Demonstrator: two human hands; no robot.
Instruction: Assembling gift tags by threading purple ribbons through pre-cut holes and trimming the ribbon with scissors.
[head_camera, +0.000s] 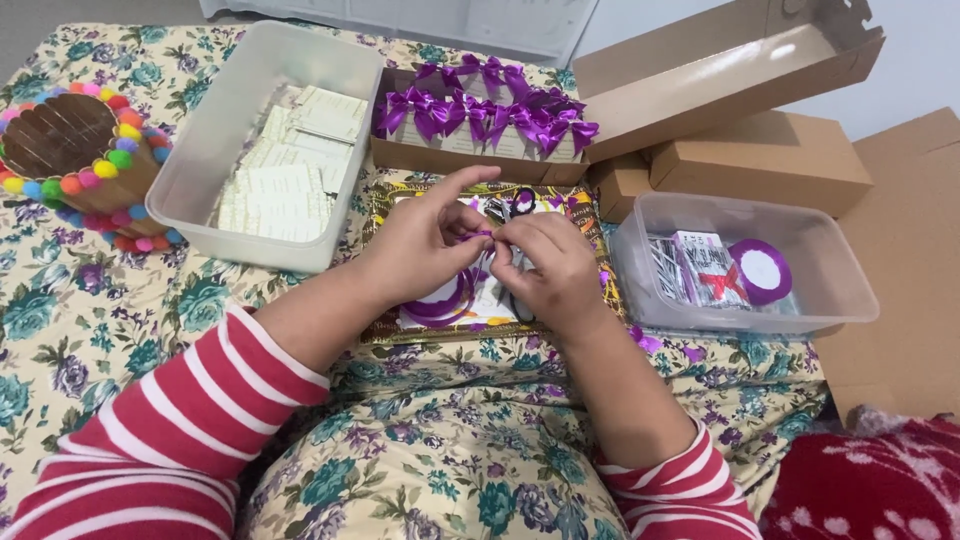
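Purple satin ribbon (478, 237), thin and glossy, pinched between left hand (425, 245) and right hand (545, 265).

A tray (385, 200) lies central; behind it a box of bows (440, 155), left a tub of cards (200, 190), right a tub with a spool (830, 290).
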